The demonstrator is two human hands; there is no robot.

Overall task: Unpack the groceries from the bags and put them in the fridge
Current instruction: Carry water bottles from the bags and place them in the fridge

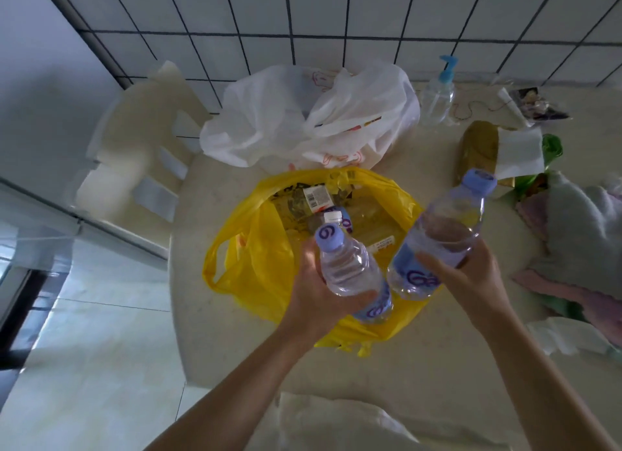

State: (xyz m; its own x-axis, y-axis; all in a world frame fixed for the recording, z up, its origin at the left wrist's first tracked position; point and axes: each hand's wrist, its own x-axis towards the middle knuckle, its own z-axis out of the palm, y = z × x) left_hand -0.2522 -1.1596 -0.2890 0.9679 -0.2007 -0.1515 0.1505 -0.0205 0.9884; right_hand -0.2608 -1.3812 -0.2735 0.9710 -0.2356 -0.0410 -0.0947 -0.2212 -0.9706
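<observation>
Yellow plastic marks your landmark: the yellow bag (255, 269) sits open on the desk (420, 366), and both of your hands hover right above it. Your left hand (316, 296) curls round the lower half of one water bottle (350, 272), thumb across the front, cap tilted up and away from you over the bag's mouth. Your right hand (468, 275) grips a second water bottle (437, 238) round its labelled middle, fingers wrapped behind, cap leaning up and to the right of the bag. Both forearms reach in from the bottom edge, angled toward each other, and the two bottles nearly touch at their bases. Inside the bag you can see another capped bottle (335, 220) and some packets. Beyond the bag lies a crumpled white bag (296, 121), with a pump bottle (437, 97) to its right.
</observation>
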